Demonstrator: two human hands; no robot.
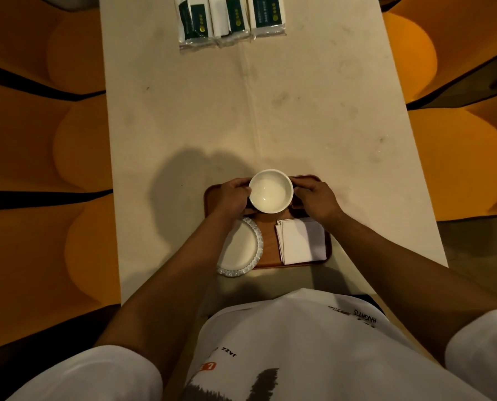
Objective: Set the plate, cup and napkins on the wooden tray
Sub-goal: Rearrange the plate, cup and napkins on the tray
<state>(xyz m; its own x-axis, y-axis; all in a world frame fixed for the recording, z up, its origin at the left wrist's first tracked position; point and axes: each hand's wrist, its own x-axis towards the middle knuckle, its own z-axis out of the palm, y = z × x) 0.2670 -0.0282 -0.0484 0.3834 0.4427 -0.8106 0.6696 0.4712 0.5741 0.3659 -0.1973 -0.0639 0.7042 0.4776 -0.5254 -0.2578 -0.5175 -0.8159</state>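
Views: one, head-worn wide-angle
Position: above the person's torso, at the table's [299,111] near end
Facing: forward and steeply down along the table
Range: close to the tray [267,241]; far end small, edges bowed
Overlap: none, single view

Your left hand [232,197] and right hand [316,199] clasp opposite sides of the round white ceramic cup [271,191] over the reddish wooden tray [267,235]. Nearer you than your right hand lies the stack of white square napkins [301,241]; beneath your left forearm sits the white fluted-rim plate [243,250].
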